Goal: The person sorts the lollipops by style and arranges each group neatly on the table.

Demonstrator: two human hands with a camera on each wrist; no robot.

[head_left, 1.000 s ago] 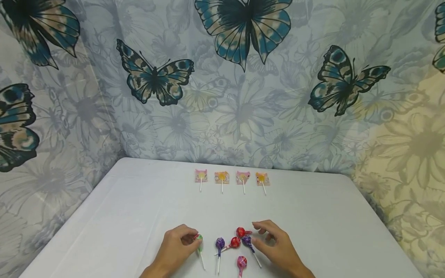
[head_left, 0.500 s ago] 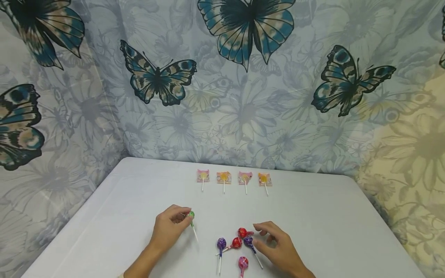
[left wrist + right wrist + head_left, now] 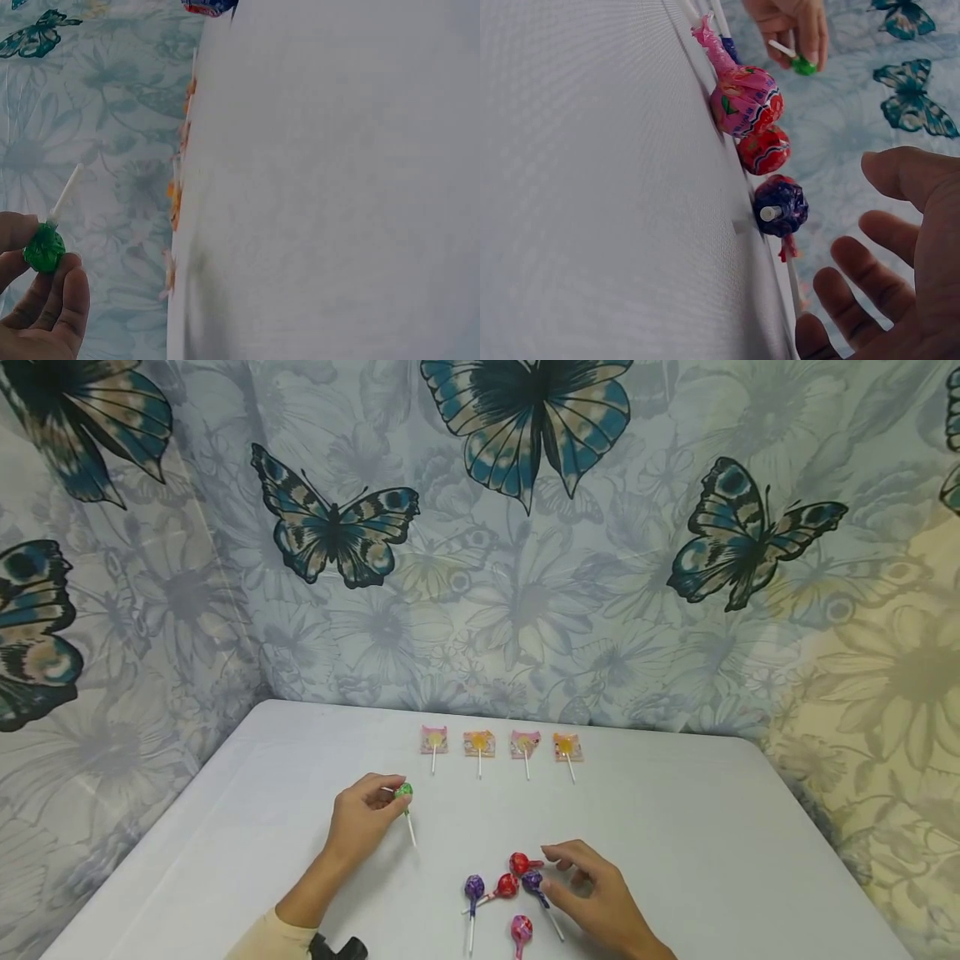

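My left hand (image 3: 363, 818) pinches a green-wrapped lollipop (image 3: 403, 791) by its candy head, above the left-middle of the table. In the left wrist view, thumb and fingers meet around the green head, and its white stick (image 3: 67, 193) points up. My right hand (image 3: 600, 893) stays low at the right, fingers spread and slightly bent, holding nothing. Nearest to it lies a purple lollipop (image 3: 532, 882), beside a red lollipop (image 3: 519, 862). A second red lollipop (image 3: 507, 885), another purple lollipop (image 3: 474, 887) and a pink lollipop (image 3: 746, 105) make up the loose group.
Along the far side of the white table (image 3: 675, 810), several lollipops in flat clear wrappers (image 3: 479, 743) lie in a row, sticks toward me. Behind the table hangs a butterfly-patterned cloth (image 3: 525, 610). A black object (image 3: 341, 948) shows by my left sleeve (image 3: 273, 937).
My left hand has lifted the green lollipop from beside the group and carried it away from me and slightly left. The right hand has stayed almost still.
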